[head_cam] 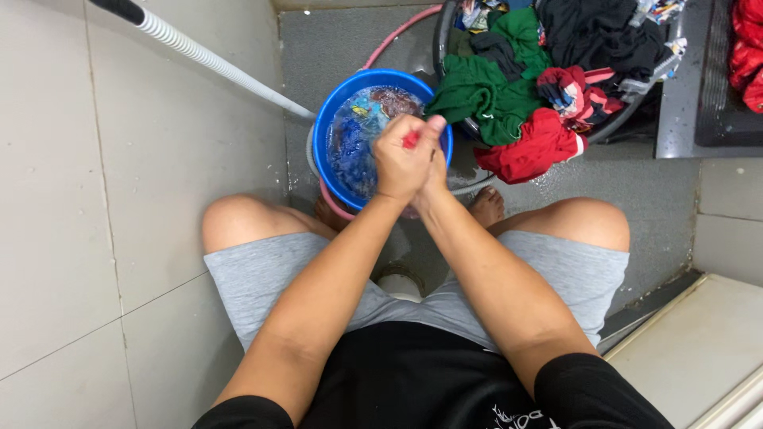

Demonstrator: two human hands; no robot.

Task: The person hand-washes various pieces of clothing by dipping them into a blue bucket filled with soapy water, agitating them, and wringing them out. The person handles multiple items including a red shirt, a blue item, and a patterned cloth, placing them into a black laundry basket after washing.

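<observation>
Pale tiled wall (95, 199) beside wet grey floor (652, 191) (speckled).

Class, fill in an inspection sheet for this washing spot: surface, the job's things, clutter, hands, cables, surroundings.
Surface: grey floor, wet near the basin.
Job's things: blue bucket of water and soaking clothes; small red item gripped over it.
Clutter: dark basin piled with green, red and black clothes.
Hands: left hand and right hand clasped together on the red item.
Cables: white ribbed hose running to the bucket.
Surroundings: tiled wall.
</observation>
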